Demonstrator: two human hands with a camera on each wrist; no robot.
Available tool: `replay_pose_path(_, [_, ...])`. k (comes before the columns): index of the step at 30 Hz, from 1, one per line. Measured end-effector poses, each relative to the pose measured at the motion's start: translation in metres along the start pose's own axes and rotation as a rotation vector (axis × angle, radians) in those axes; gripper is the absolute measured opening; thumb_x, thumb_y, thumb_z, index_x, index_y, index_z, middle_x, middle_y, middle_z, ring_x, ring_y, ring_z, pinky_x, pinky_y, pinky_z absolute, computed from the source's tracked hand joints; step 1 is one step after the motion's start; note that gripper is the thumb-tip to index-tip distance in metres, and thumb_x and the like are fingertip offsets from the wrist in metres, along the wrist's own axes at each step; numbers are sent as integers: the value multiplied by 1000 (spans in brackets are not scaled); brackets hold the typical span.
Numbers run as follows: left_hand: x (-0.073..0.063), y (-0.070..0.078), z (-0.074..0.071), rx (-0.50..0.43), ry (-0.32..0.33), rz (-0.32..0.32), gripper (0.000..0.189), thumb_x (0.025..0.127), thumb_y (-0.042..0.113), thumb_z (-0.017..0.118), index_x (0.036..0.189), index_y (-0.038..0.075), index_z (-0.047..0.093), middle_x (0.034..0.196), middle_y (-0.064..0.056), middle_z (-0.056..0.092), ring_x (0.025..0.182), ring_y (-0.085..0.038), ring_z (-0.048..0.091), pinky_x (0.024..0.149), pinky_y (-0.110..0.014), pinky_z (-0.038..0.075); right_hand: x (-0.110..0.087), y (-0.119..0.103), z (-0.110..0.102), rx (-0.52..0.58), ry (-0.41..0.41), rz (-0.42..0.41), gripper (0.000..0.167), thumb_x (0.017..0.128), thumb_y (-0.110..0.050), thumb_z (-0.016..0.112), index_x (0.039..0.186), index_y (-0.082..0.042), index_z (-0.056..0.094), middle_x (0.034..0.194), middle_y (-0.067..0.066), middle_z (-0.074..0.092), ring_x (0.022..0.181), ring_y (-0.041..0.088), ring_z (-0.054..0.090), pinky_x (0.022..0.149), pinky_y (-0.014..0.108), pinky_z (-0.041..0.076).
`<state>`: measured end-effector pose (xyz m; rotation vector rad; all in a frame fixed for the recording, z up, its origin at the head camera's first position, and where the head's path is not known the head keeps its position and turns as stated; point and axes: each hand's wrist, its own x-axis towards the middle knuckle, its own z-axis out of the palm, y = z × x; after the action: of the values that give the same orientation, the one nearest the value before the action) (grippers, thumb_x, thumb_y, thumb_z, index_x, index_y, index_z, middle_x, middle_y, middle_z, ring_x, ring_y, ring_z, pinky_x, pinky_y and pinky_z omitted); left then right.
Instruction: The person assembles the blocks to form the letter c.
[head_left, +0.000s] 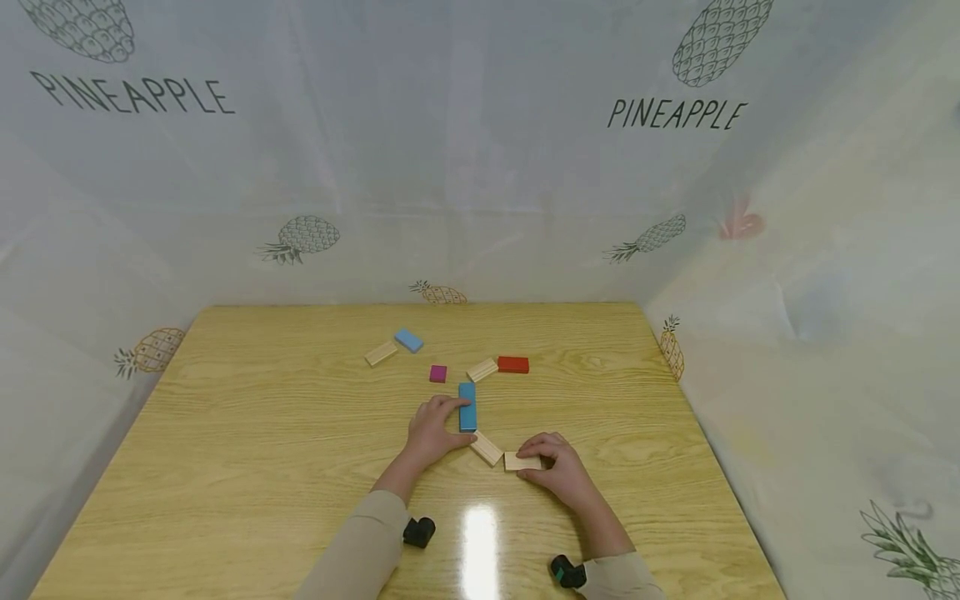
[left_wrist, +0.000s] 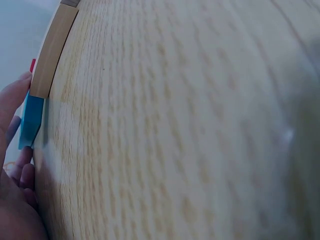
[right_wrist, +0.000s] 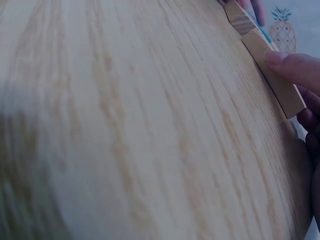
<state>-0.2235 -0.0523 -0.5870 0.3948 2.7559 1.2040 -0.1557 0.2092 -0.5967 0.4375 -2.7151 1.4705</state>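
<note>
My left hand [head_left: 431,432] holds a blue block [head_left: 468,419] lying lengthwise on the table, index finger over it and thumb at its near end. That thumb also touches a slanted wooden block [head_left: 487,449], whose far end meets the blue one. In the left wrist view, the thumb lies where the wooden block [left_wrist: 54,50] and blue block [left_wrist: 32,115] meet. My right hand [head_left: 564,473] pinches another wooden block [head_left: 512,462] between thumb and fingers, beside the slanted block's near end. The right wrist view shows this block [right_wrist: 274,80] flat on the table under the thumb.
Beyond the blue block lie a wooden block [head_left: 482,370] and a red block [head_left: 513,365], end to end. A small magenta block [head_left: 438,374] sits to their left. Farther back are a wooden block [head_left: 382,354] and a light blue block [head_left: 408,340]. A pineapple-print curtain [head_left: 480,167] surrounds the table.
</note>
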Motion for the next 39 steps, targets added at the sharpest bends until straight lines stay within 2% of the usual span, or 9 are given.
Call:
replay_pose_path(4, [0, -1, 1, 5, 3, 3, 63, 77, 38, 83, 133, 23, 59, 132, -10, 49, 119, -34, 43, 95, -55, 35, 0, 1, -2, 30, -4, 1, 19, 77, -18, 84, 94, -20, 77, 103, -10, 66, 101, 13, 53, 89, 34, 46])
replay_pose_path(10, [0, -1, 1, 6, 1, 12, 63, 78, 40, 82, 134, 22, 58, 132, -10, 48, 119, -34, 43, 94, -56, 35, 0, 1, -3, 42, -25, 33, 20, 77, -23, 84, 95, -24, 76, 103, -15, 65, 101, 12, 53, 90, 37, 47])
replay_pose_path(39, [0, 1, 0, 16, -5, 8, 64, 79, 40, 81, 135, 22, 58, 132, -10, 48, 118, -33, 43, 95, -55, 35, 1, 2, -3, 34, -30, 50, 20, 77, -25, 84, 95, -26, 76, 103, -16, 65, 101, 11, 53, 92, 38, 45])
